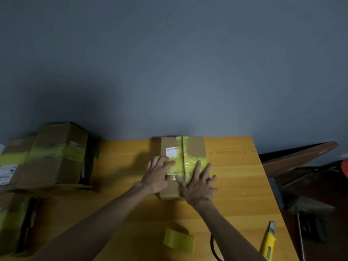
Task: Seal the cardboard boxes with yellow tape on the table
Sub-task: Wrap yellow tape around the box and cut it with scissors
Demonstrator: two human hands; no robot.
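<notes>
Cardboard box [195, 147] sits mid-tabletop [235, 176], far end close to the grey wall [169, 63]. Yellow tape [186, 153] runs along its centre seam, with a wider band across the top. Left hand [158, 176]: grip wide, fingers straight and spread, flat on the tape left of the seam, holding nothing. Right hand [199, 183]: same, grip wide, palm and spread fingers flat on the near right part of the box top, holding nothing. White shipping label [171, 152] on the box top, just beyond the left fingertips; print too blurred to read. Tape roll [178, 241] lies on the near tabletop between the forearms, apart from the box. Yellow utility knife [269, 242] lies near the right edge. Black cable [214, 247] loops beside the right forearm. Stacked boxes [56, 157] at far left carry yellow tape bands; one has a white label [7, 173], unreadable. Another taped box [13, 219] sits at the near-left edge.
</notes>
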